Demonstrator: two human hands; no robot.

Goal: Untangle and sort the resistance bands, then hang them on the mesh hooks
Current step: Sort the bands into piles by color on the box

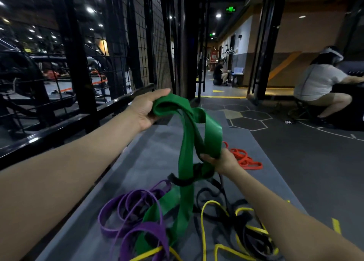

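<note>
Gym floor, beside the black mesh wall (151, 50): I am watching both hands working a wide green resistance band (187, 142) that is hanging between them above a pile of bands. The left hand (146, 108) is gripping the band's upper loop, fingers curled over the folded green strap, raised toward the mesh. The right hand (220, 159) is clutching a lower fold of the same band, thumb across it, nearer the floor. From there the green strap is trailing down into the tangle on the grey mat (137, 162), where a black band (182, 181) is looping round it just below the right hand. Purple bands (126, 211) are lying coiled to the left of the green one, some crossing over it near the bottom edge. Yellow bands (220, 247) are winding through more black ones to the right, under the right forearm. A separate heap of red bands (244, 159) is sitting on the mat just beyond the right hand, apart from the main tangle. In the background a seated person in a white shirt (319, 81) is bending forward at the far right.
</note>
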